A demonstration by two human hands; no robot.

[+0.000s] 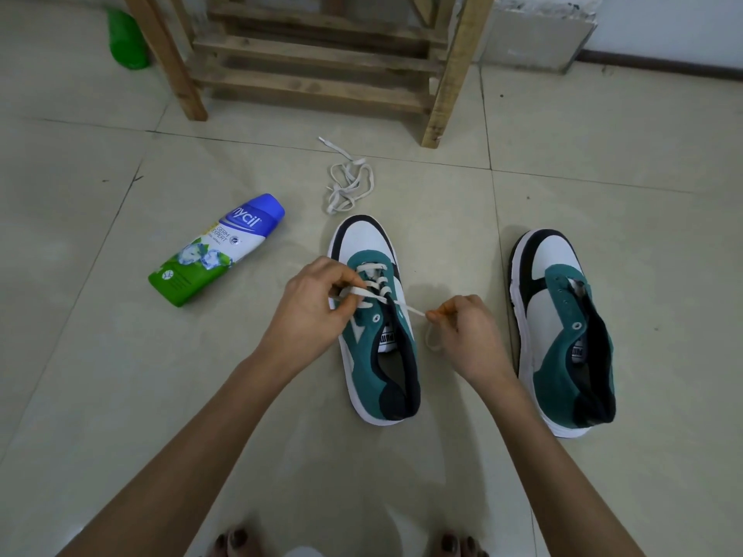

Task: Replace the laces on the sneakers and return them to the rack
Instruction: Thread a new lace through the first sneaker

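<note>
White lace ends pinched by left hand and right hand over sneaker.

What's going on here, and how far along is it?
A person is threading a white lace through the middle sneaker on the tiled floor. The left hand pinches one strand at the eyelets, and the right hand pinches the other end, drawn sideways. The toe-end eyelets are laced; the ankle-end ones are not yet. The second sneaker, to the right, has no lace. A loose lace lies near the wooden rack.
</note>
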